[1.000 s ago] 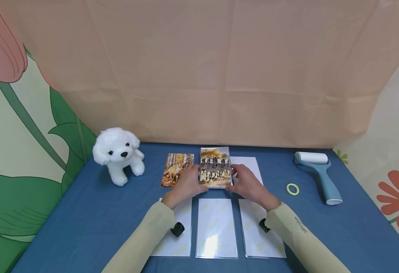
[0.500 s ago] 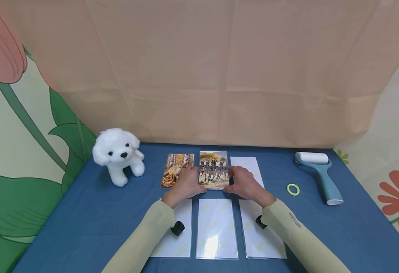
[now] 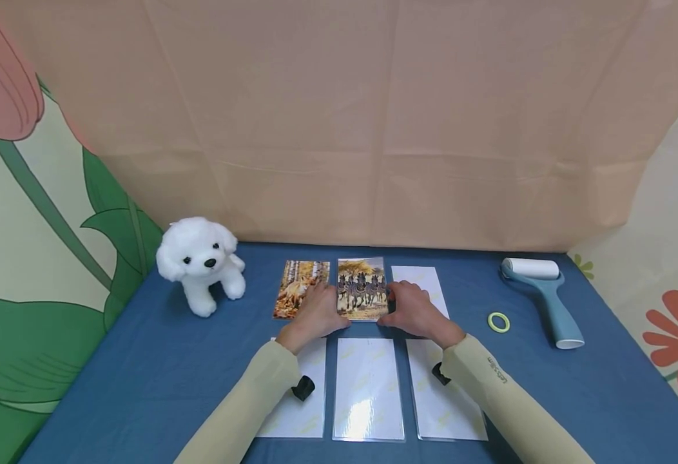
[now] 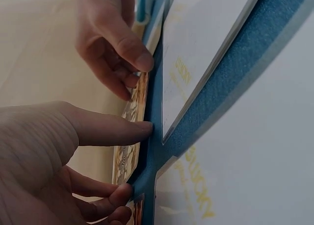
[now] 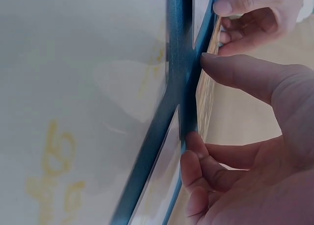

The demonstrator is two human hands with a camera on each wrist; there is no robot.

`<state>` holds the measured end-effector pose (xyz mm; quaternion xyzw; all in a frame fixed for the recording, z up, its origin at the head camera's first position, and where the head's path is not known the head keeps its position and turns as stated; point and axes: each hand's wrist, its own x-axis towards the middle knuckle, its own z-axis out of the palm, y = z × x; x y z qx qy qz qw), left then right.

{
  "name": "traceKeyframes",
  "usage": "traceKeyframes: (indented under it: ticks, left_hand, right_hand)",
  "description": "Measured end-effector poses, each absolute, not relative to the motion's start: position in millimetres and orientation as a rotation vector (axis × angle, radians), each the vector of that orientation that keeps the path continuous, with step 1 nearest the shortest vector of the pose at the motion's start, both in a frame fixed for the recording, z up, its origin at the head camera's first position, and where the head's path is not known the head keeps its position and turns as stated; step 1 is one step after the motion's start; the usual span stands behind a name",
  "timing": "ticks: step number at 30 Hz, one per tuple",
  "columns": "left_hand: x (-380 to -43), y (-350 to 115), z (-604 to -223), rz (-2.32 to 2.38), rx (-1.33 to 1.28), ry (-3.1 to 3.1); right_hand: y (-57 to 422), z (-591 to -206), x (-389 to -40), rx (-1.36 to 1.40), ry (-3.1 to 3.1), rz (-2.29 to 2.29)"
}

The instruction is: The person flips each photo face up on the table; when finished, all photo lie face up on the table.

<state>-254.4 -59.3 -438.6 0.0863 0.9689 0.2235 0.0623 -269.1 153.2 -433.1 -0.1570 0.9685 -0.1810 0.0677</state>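
Note:
A glossy picture card of running zebras (image 3: 361, 287) lies between my hands in the middle of the back row. My left hand (image 3: 316, 314) holds its left edge, thumb at the near left corner. On the opposite edge, my right hand (image 3: 417, 312) grips with thumb near the bottom corner and fingers along the side. Both wrist views show the card edge-on, its golden face (image 4: 128, 156) next to the fingertips. Left of it lies an autumn-coloured animal picture (image 3: 301, 283), partly covered by my left hand. A white card (image 3: 421, 281) lies to the right, partly behind my right hand.
Nearer me are three white cards: left (image 3: 307, 406), centre (image 3: 368, 380) and right (image 3: 443, 412), with sleeves over the outer two. A white plush dog (image 3: 200, 258) sits at left. At right are a pale green ring (image 3: 491, 324) and a blue-handled roller (image 3: 552, 306).
The zebra card has come down slightly toward me and left, and looks flatter. My right hand has shifted a little left with it; the left hand has hardly moved.

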Motion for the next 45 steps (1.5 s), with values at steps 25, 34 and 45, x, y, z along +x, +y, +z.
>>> traceKeyframes:
  ticks: [25,34,45]
  left_hand:
    - [-251,-61,-437,0.637,0.293,2.918]
    - [-248,-59,-433,0.696,0.292,2.883]
    - [-242,-31,-429,0.829,0.526,2.878]
  right_hand:
    - [154,-438,-265,-0.471,2.931,-0.475]
    - [155,-433,-259,-0.513,2.967,-0.582]
    - [181,-437,-248,-0.584,3.12,-0.74]
